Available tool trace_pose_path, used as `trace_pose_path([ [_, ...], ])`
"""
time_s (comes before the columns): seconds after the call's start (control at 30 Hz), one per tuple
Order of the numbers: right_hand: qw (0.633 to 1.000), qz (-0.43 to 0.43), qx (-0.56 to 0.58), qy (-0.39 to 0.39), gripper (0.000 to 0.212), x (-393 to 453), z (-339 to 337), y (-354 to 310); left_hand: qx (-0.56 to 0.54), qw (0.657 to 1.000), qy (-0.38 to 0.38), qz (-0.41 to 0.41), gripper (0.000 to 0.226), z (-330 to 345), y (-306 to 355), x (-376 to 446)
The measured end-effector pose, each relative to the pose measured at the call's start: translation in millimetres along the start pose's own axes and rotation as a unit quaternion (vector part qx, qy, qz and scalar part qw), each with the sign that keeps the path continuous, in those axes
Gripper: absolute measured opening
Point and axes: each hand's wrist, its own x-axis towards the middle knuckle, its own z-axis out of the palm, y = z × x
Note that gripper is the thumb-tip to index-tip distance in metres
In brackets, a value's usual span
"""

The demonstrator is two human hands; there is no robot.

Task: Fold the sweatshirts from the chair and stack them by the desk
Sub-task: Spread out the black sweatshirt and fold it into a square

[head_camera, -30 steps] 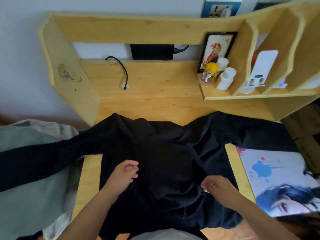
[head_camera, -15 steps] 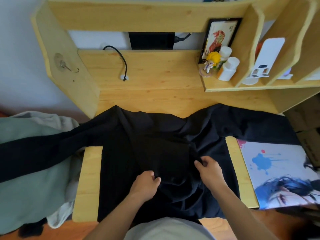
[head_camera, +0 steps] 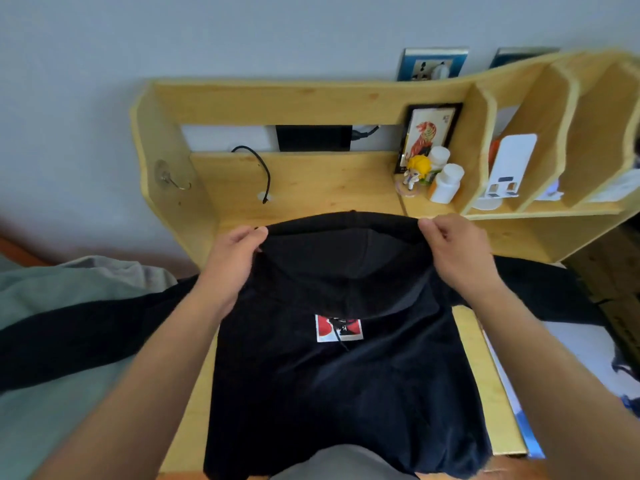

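Both the left hand (head_camera: pixel 231 261) and right hand (head_camera: pixel 453 258) pinch the black hoodie's (head_camera: pixel 346 386) hood rim, lifting it taut so the body lies flat on the surface (head_camera: pixel 311 181) for folding.

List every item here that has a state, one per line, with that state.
black hoodie: unfolded, hood edge lifted off the desk
left hand: pinches hood edge
right hand: pinches hood edge
white bottles: upright, capped
black cable: loose end on desk
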Motion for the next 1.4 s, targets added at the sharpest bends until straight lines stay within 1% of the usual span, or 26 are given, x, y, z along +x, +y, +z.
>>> trace_pose_path([
  [0.07,0.992,-0.024,-0.126,-0.012,0.047,26,-1,-7,0.147,0.989,0.020,0.012,0.033,1,14,22],
  [0.1,0.988,-0.037,-0.147,0.002,0.045,35,0,-10,0.214,0.976,0.029,0.022,0.034,2,22,28],
  [0.17,0.988,-0.056,-0.133,0.049,0.042,50,0,-18,0.263,0.962,0.061,0.027,0.033,5,41,38],
  [0.2,0.992,-0.049,-0.099,0.066,0.042,56,-1,-24,0.234,0.969,0.073,0.019,0.030,4,51,42],
  [0.27,0.998,0.021,0.008,0.061,0.047,69,-7,-34,0.068,0.996,0.054,-0.032,0.019,6,70,47],
  [0.3,0.995,0.053,0.065,0.050,0.048,75,-10,-39,-0.014,0.998,0.033,-0.054,0.015,6,78,48],
  [0.37,0.976,0.086,0.198,0.033,0.034,83,-17,-45,-0.123,0.991,-0.016,-0.055,0.014,5,87,50],
  [0.4,0.958,0.102,0.267,0.019,0.027,83,-20,-47,-0.160,0.986,-0.034,-0.042,0.016,4,87,50],
  [0.47,0.935,0.114,0.336,-0.005,0.032,80,-20,-45,-0.194,0.979,-0.054,-0.013,0.012,3,79,47],
  [0.53,0.939,0.096,0.331,-0.018,0.034,70,-14,-36,-0.199,0.979,-0.051,0.017,0.007,2,58,42],
  [0.6,0.948,0.076,0.307,-0.014,0.039,44,-3,-19,-0.195,0.978,-0.049,0.061,0.015,1,22,29],
  [0.63,0.950,0.078,0.302,-0.010,0.037,22,6,-6,-0.167,0.982,-0.038,0.078,0.022,-1,-3,22],
  [0.67,0.945,0.095,0.311,-0.015,0.030,-4,18,11,-0.109,0.990,-0.023,0.084,0.030,-4,-30,10],
  [0.7,0.940,0.130,0.315,-0.031,0.023,-35,32,28,-0.033,0.997,-0.014,0.071,0.032,-7,-63,-5],
  [0.77,0.930,0.212,0.286,-0.092,0.028,-101,63,71,0.101,0.995,-0.021,-0.009,0.032,-17,-135,-37],
  [0.83,0.919,0.273,0.206,-0.193,0.025,-155,88,111,0.214,0.971,-0.029,-0.102,0.034,-25,-192,-65],
  [0.87,0.915,0.296,0.171,-0.213,0.021,-169,99,129,0.252,0.958,-0.012,-0.136,0.033,-27,-209,-69],
  [0.9,0.915,0.315,0.146,-0.205,0.019,-173,105,142,0.270,0.949,0.006,-0.161,0.029,-28,-215,-69],
  [0.97,0.919,0.342,0.114,-0.162,0.013,-156,109,151,0.204,0.956,0.072,-0.197,0.015,-24,-212,-54],
  [1.03,0.928,0.331,0.094,-0.142,0.012,-128,112,144,0.123,0.958,0.102,-0.237,0.015,-15,-203,-33],
  [1.1,0.930,0.317,0.090,-0.163,0.023,-103,120,135,0.101,0.957,0.078,-0.262,0.027,-2,-202,-14],
  [1.17,0.921,0.325,0.100,-0.191,0.040,-87,131,124,0.091,0.951,0.062,-0.290,0.042,12,-201,-4],
  [1.23,0.899,0.363,0.133,-0.205,0.052,-78,143,117,0.122,0.939,0.102,-0.306,0.057,20,-202,4],
  [1.3,0.891,0.380,0.137,-0.207,0.055,-72,152,115,0.173,0.926,0.154,-0.298,0.065,21,-204,10],
  [1.33,0.893,0.378,0.127,-0.209,0.053,-69,156,115,0.188,0.929,0.151,-0.281,0.061,22,-205,14],
  [1.4,0.901,0.364,0.104,-0.213,0.046,-63,160,115,0.161,0.947,0.118,-0.253,0.037,21,-207,20],
])
